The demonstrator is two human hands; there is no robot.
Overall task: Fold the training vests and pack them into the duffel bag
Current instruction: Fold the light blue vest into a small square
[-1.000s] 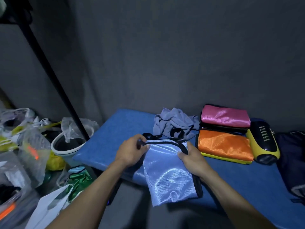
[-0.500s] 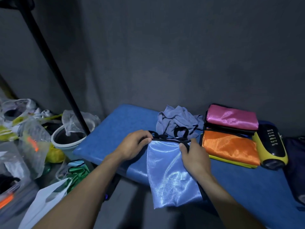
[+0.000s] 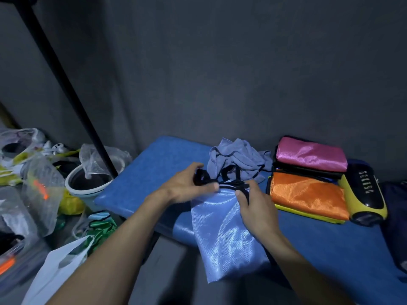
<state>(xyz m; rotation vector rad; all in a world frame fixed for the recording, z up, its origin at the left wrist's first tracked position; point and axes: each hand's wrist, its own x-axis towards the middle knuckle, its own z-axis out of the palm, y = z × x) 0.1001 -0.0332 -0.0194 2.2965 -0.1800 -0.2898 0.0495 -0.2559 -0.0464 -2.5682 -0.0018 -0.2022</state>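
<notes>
Head view: vs. half a sec ago, both hands have closed in on the top hem of the light-blue vest [image 3: 226, 232]. The left hand [image 3: 187, 188] now pinches the black trim straps at the vest's upper left, bunching them into a dark knot between thumb and fingers. The right hand [image 3: 255, 208] presses on the upper right corner, fingertips curled over the black edge, gripping it. The hem looks narrower and gathered compared w/ the flat spread before. My read: straps are being tucked in so the fold stays tidy, i.e. mid-fold, not yet ready to pack.

Vest lies on the blue mat [image 3: 158, 164], lower end hanging past the mat's near edge, so it could slip off if let go. Just behind the hands sits a crumpled grey-blue vest [image 3: 237, 159], almost touching the straps. To the right, folded orange vest [image 3: 308, 194] under the pink vest [image 3: 310, 154], then a yellow-black device [image 3: 365, 192]. A dark bag [image 3: 394, 208] at far right is prob. the duffel, but mostly cut off. Open room: mat's left part & the near right strip. Left floor is cluttered w/ plastic bags [image 3: 39, 186] and a bucket [image 3: 86, 186].
</notes>
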